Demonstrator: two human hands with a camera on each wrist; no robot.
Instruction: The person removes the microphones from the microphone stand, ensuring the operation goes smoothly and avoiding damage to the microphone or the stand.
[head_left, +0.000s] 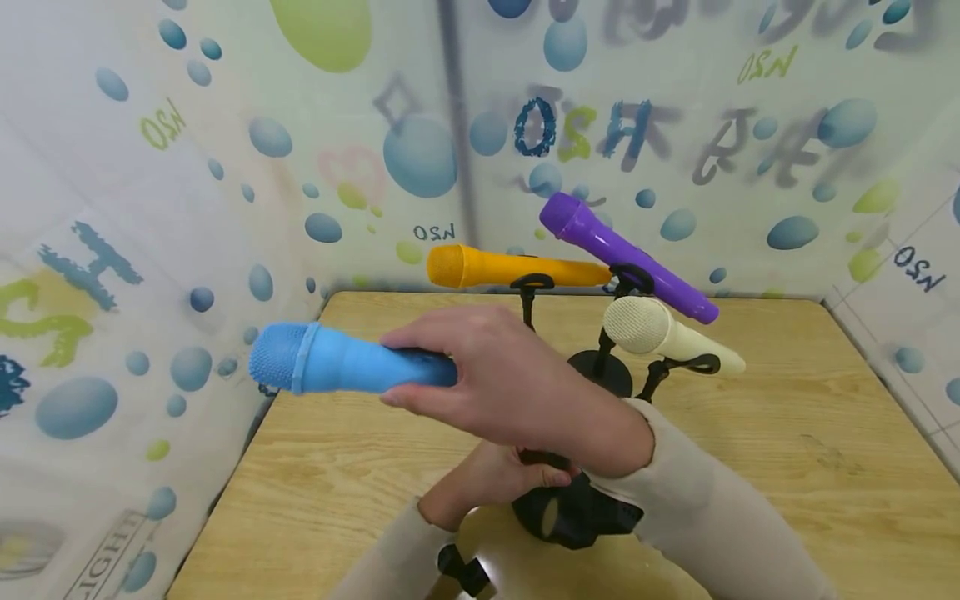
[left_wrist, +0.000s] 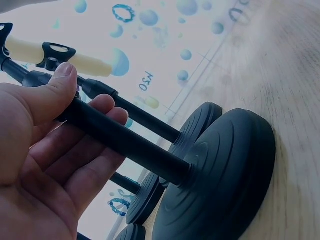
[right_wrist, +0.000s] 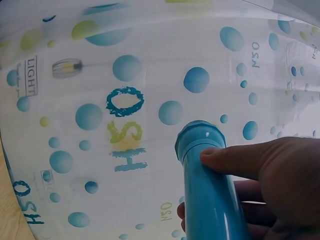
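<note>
A blue microphone (head_left: 345, 360) lies almost level in my right hand (head_left: 510, 379), its mesh head toward the left. In the right wrist view, thumb and fingers grip the blue microphone (right_wrist: 210, 192) around its body. Below, my left hand (head_left: 495, 479) holds a black microphone stand (head_left: 570, 508), partly hidden behind the right forearm in the head view. Seen from the left wrist, the left hand (left_wrist: 65, 135) has its thumb and fingers around the pole (left_wrist: 130, 142) above the round base (left_wrist: 220, 175), which is tilted.
Farther back, an orange microphone (head_left: 517, 268), a purple microphone (head_left: 630, 258) and a cream microphone (head_left: 675, 337) rest in black stands on the wooden table (head_left: 787, 450). A patterned wall covering (head_left: 360, 167) encloses the table's back and sides.
</note>
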